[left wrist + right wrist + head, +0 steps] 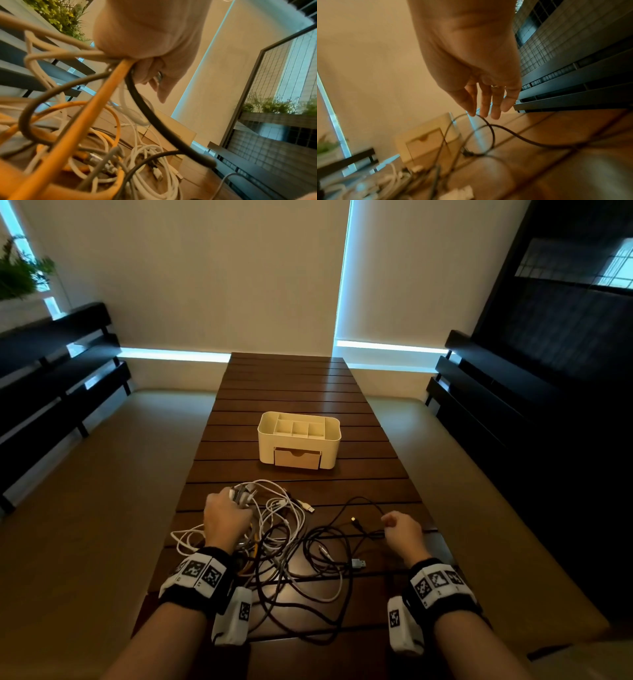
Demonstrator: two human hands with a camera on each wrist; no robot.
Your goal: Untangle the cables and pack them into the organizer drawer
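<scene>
White, black and orange cables [274,542] tangled on near end of dark slatted wood surface [287,392]. Organizer [299,440] beyond, long axis crosswise, closed drawer [297,457] facing wearer. Left hand [224,517] gripping bundle; right hand [402,530] fingers [485,102] relaxed above black loop. Beige blinds, dark benches.

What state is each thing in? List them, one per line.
Left hand: grips a bunch of cables.
Right hand: fingers relaxed, holding nothing.
Cable tangle: still knotted, on the table.
Organizer drawer: closed.
Organizer: upright, visible top compartments look empty.
</scene>
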